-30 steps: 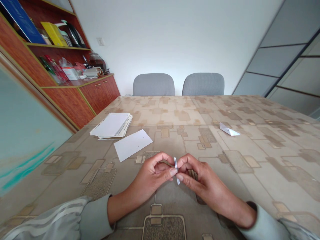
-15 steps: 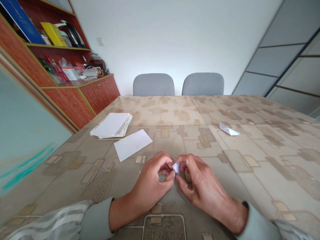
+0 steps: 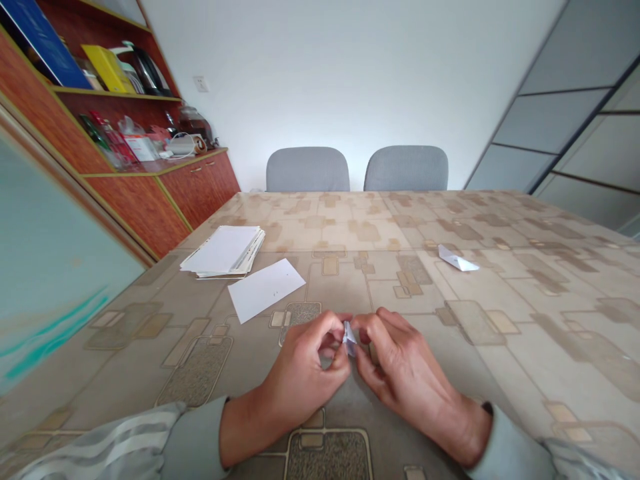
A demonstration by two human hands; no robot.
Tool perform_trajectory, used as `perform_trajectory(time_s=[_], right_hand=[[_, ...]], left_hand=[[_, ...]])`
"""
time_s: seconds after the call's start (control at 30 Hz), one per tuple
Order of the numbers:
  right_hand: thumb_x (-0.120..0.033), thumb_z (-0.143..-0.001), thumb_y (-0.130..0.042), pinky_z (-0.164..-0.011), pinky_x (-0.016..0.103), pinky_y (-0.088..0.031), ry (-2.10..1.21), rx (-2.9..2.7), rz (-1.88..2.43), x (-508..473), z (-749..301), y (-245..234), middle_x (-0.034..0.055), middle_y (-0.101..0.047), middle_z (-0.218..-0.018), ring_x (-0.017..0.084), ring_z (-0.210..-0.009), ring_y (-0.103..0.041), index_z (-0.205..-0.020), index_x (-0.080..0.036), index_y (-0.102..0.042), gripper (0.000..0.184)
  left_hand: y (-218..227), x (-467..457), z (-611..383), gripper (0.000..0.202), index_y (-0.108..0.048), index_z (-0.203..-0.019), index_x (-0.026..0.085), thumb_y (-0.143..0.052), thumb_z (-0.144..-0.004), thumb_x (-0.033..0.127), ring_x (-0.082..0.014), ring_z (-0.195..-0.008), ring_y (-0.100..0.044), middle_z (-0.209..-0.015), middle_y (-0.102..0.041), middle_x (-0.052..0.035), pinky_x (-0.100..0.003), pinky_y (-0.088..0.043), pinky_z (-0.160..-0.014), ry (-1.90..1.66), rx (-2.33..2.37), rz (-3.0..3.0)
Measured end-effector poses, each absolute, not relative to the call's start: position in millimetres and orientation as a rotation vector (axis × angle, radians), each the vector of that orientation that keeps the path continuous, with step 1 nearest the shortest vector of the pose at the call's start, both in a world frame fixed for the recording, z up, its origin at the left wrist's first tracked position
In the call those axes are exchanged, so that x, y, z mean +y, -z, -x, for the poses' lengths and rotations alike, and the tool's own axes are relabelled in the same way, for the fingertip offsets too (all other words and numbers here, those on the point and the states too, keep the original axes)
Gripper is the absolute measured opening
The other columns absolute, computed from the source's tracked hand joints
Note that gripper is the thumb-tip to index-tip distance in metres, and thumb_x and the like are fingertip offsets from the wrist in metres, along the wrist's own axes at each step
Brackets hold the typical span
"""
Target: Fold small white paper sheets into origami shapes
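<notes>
A small folded piece of white paper point(image 3: 349, 337) is pinched between the fingertips of both hands, low over the patterned table point(image 3: 500, 320). My left hand point(image 3: 300, 373) grips it from the left with thumb and forefinger. From the right, my right hand point(image 3: 400, 373) pinches the same piece, fingers curled. Most of the paper is hidden by the fingers. Both forearms in grey sleeves rest near the table's front edge.
A single white sheet point(image 3: 266, 289) lies just beyond my left hand, and a stack of white paper point(image 3: 224, 251) sits behind it. A folded paper shape point(image 3: 457, 259) rests at the right. Two grey chairs point(image 3: 357, 169) stand at the far side, a wooden cabinet point(image 3: 165, 187) at the left.
The thin upright paper strip has been folded down into a smaller piece. Both hands have closed in tighter around it and shifted slightly away from me.
</notes>
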State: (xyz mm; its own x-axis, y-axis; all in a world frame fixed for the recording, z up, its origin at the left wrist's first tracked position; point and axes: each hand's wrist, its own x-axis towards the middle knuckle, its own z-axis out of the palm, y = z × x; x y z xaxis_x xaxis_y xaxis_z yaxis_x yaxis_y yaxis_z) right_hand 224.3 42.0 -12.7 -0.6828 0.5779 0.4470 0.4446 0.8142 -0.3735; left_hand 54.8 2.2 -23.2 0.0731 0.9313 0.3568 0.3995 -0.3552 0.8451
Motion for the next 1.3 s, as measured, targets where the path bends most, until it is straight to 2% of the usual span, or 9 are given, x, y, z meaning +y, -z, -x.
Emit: perform_trajectory(time_s=[0.07,0.23,0.43,0.63,0.87,1.0,1.13,1.2,1.3], right_hand=[[-0.011,-0.089,-0.048,-0.068,0.034,-0.042,-0.299,-2.442,0.744,41,-223,13,0.0035,-0.062,-0.087,0.02,-0.076,-0.053,-0.098,-0.022,-0.044,0.014],[-0.008,-0.09,-0.043,-0.065,0.029,-0.044,-0.399,-2.34,0.721,41,-223,15,0.0023,-0.058,-0.081,0.017,-0.074,-0.056,-0.097,-0.021,-0.045,0.015],[-0.009,-0.09,-0.047,-0.062,0.024,-0.044,-0.498,-2.263,0.722,41,-223,18,0.0006,-0.057,-0.082,0.015,-0.073,-0.057,-0.099,-0.022,-0.044,0.016],[-0.006,-0.086,-0.047,-0.06,0.025,-0.041,-0.482,-2.3,0.752,39,-225,18,-0.0011,-0.057,-0.078,0.014,-0.068,-0.055,-0.096,-0.023,-0.044,0.02],[-0.006,-0.086,-0.043,-0.061,0.025,-0.039,-0.594,-2.282,0.796,38,-224,18,-0.0027,-0.054,-0.077,0.013,-0.064,-0.052,-0.1,-0.023,-0.043,0.022],[-0.01,-0.088,-0.044,-0.061,0.025,-0.04,-0.858,-2.176,0.839,37,-225,12,-0.0027,-0.054,-0.079,0.013,-0.067,-0.053,-0.101,-0.024,-0.042,0.019],[-0.028,-0.094,-0.049,-0.075,0.03,-0.045,-1.358,-1.89,0.794,39,-224,6,0.001,-0.06,-0.091,0.016,-0.082,-0.056,-0.117,-0.024,-0.041,0.024],[-0.037,-0.092,-0.054,-0.077,0.032,-0.045,-1.543,-1.773,0.728,41,-222,7,0.0015,-0.059,-0.092,0.016,-0.084,-0.056,-0.11,-0.022,-0.048,0.024],[-0.041,-0.088,-0.062,-0.074,0.029,-0.044,-1.653,-1.714,0.666,43,-220,13,0.0006,-0.056,-0.086,0.015,-0.08,-0.054,-0.093,-0.02,-0.055,0.023]], left_hand=[[23,1,-56,0.019,-0.047,-0.075,0.019,-0.05,-0.071,0.001,-0.0085,-0.061,-0.057,-0.072,-0.059,0.0033,-0.017,-0.046,-0.057,-1.259,1.31,-1.855],[23,1,-59,0.022,-0.048,-0.087,0.02,-0.054,-0.076,0.002,-0.0115,-0.077,-0.063,-0.09,-0.062,-0.0004,-0.022,-0.053,-0.071,-1.273,1.216,-1.722],[25,4,-58,0.016,-0.048,-0.088,0.021,-0.061,-0.083,0.013,-0.011,-0.077,-0.063,-0.088,-0.063,0.0012,-0.021,-0.051,-0.07,-1.279,1.2,-1.61],[29,5,-56,0.027,-0.05,-0.086,0.02,-0.051,-0.073,-0.003,-0.0124,-0.083,-0.066,-0.106,-0.065,-0.0022,-0.022,-0.049,-0.072,-1.316,1.307,-1.699],[18,3,-53,0.03,-0.056,-0.082,0.02,-0.047,-0.073,-0.008,-0.0146,-0.097,-0.062,-0.101,-0.064,-0.0026,-0.022,-0.046,-0.079,-1.446,1.3,-1.923],[15,3,-50,0.032,-0.057,-0.082,0.019,-0.046,-0.075,-0.009,-0.0149,-0.097,-0.061,-0.101,-0.063,-0.004,-0.024,-0.046,-0.082,-1.52,1.259,-2.03],[15,2,-48,0.031,-0.058,-0.085,0.019,-0.047,-0.078,-0.008,-0.0154,-0.096,-0.061,-0.101,-0.061,-0.0052,-0.025,-0.046,-0.081,-1.565,1.2,-2.113],[17,1,-46,0.026,-0.059,-0.087,0.019,-0.052,-0.081,-0.005,-0.0151,-0.094,-0.06,-0.102,-0.059,-0.0056,-0.025,-0.047,-0.081,-1.56,1.172,-2.17],[18,0,-45,0.021,-0.059,-0.091,0.019,-0.057,-0.084,-0.001,-0.0138,-0.09,-0.06,-0.104,-0.057,-0.0059,-0.023,-0.048,-0.078,-1.516,1.127,-2.262]])
